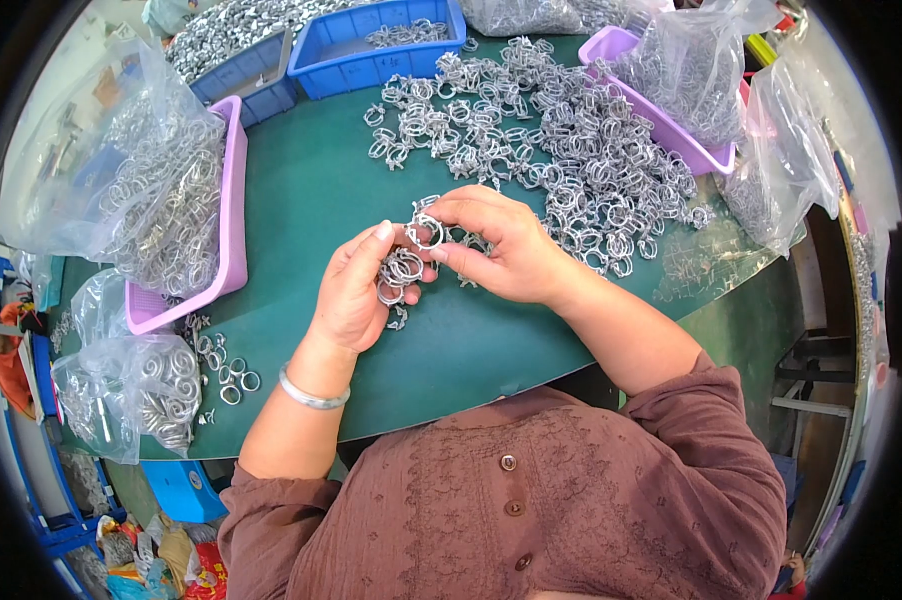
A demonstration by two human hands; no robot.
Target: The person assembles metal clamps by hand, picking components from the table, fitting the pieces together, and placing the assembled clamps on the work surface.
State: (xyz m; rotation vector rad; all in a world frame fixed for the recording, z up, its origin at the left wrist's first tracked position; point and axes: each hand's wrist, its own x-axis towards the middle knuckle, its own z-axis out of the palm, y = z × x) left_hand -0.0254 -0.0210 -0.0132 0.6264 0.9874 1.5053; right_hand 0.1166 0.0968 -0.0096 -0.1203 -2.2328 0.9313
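Note:
Over the green tabletop (301, 170), my two hands meet near the middle. My left hand (346, 295), with a pale bangle on its wrist, is closed around several silver-grey metal rings (401, 270) that rest against its fingers. Thumb and fingers of my right hand (506, 243) pinch one metal ring (426, 232) just above that bunch, close to my left fingertips. Some rings lie partly hidden behind my right hand. Beyond it spreads a large heap of similar rings (601, 150), with small projecting parts on their bands.
A purple tray (234, 200) with bagged rings stands left; another purple tray (696, 152) is at the far right. Two blue bins (316, 75) sit at the back. Near the left edge are a plastic bag of coiled pieces (166, 385) and loose rings (233, 378).

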